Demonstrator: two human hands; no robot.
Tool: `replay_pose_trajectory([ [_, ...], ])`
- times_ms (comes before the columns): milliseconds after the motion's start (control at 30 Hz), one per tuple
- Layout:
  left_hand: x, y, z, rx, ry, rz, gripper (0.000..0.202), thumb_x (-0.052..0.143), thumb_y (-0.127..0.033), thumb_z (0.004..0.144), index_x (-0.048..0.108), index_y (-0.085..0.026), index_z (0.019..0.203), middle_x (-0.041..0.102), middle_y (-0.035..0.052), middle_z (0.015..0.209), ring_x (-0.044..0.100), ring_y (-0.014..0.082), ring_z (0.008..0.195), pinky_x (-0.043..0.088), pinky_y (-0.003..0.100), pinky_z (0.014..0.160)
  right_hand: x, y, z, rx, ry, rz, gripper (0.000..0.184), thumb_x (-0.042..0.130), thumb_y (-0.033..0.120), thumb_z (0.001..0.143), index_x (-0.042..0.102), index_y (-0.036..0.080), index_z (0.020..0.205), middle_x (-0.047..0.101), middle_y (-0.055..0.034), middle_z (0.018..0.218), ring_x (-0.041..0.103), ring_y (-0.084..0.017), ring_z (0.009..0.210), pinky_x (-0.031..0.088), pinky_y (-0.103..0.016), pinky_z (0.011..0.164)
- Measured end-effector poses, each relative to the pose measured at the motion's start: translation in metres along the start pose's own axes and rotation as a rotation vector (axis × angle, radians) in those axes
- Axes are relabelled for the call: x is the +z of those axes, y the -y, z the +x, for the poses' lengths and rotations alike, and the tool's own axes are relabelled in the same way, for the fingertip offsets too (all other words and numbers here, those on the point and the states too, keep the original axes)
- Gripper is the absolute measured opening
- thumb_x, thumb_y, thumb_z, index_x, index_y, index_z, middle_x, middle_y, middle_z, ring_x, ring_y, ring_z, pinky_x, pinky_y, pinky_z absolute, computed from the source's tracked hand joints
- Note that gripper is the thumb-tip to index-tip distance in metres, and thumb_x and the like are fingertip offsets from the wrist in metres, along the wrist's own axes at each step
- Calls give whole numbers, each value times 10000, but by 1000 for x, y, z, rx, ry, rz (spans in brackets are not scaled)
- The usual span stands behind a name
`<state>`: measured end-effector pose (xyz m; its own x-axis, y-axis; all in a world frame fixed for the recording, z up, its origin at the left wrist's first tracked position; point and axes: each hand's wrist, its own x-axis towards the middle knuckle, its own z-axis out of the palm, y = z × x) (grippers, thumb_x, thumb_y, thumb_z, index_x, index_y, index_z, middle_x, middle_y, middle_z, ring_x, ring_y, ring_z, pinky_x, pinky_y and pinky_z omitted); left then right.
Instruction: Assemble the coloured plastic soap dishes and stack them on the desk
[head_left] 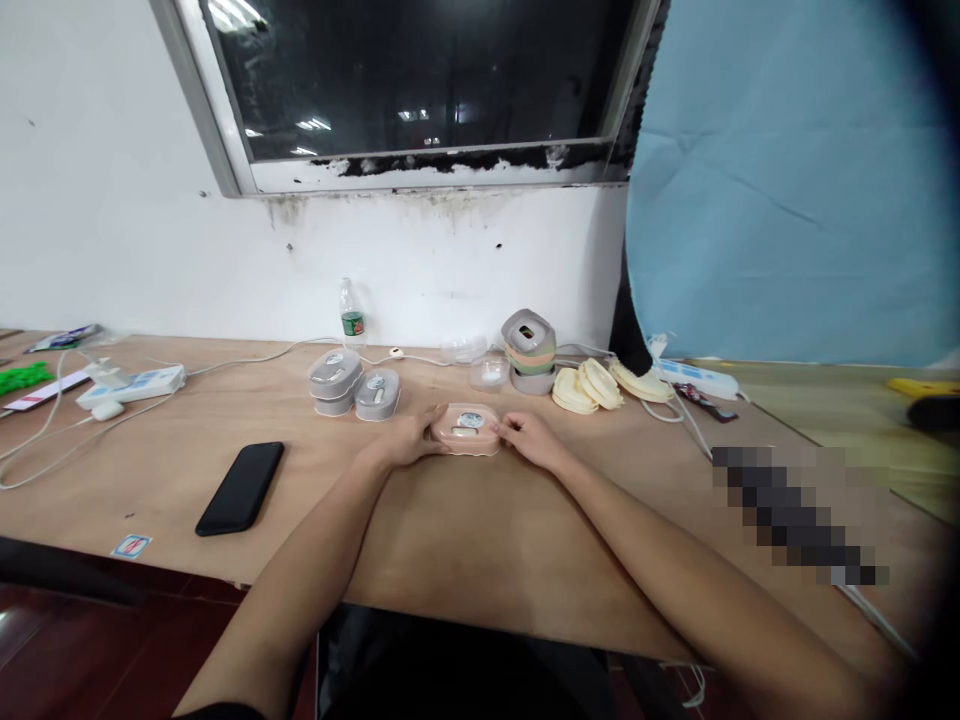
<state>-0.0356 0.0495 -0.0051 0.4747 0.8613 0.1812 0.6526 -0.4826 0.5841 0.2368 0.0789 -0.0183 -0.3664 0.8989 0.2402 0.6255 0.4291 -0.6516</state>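
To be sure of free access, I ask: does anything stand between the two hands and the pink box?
Nothing visible does: the left hand and right hand touch the pink box at opposite sides.

Middle box [463, 443] shows dusty pink, pale sticker [471, 420] on top. Paired boxes [335, 370] and single box [377, 397]: plain grey. Stack [529, 357] behind: grey uppermost, orange and green layers, grey base. Discs [598, 383]: pale cream. Phone [240, 488]: solid black. Bottle [346, 298]: clear, green label [352, 324] with red patch. Table [465, 540]: light brown. Small card [132, 545]: white, blue border, red mark. Power strip [146, 384]: white. Far-left piece [26, 378]: bright green. Wall [90, 180]: white, dark smudges under the window frame [204, 100]. Hanging cloth [795, 180]: light blue. Floor [90, 650]: dark red.
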Motion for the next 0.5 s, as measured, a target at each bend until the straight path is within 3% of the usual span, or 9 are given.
replay_pose_trajectory([
  [133,8,4,2,44,-54,-19,952,757,-462,631,300,-217,1430,405,96,1431,415,286,1277,332,412,1065,0,-1,0,1,17,9,489,448,613,825,514,187,593,562,12,554,486,-127,538,311,-238,525],
  [333,5,-1,3,52,-186,115,823,755,-399,645,398,-260,1373,455,88,1335,497,261,1170,405,375,1000,1,3,-2,-26,-21,-16,491,371,586,876,533,188,638,603,-3,594,537,-144,583,337,-245,561],
  [433,-11,-10,-1,24,-360,233,704,702,-371,707,431,-275,1350,447,81,1302,497,250,1155,406,349,988,2,5,-3,-37,-24,-44,486,362,576,885,555,189,662,612,-7,603,543,-151,589,338,-251,566],
  [500,-22,-14,-5,-109,-557,324,667,677,-388,732,433,-279,1343,442,92,1296,493,266,1148,405,366,972,2,6,-4,-46,-26,-83,460,401,572,870,581,189,688,626,-14,635,546,-156,606,334,-253,563],
])
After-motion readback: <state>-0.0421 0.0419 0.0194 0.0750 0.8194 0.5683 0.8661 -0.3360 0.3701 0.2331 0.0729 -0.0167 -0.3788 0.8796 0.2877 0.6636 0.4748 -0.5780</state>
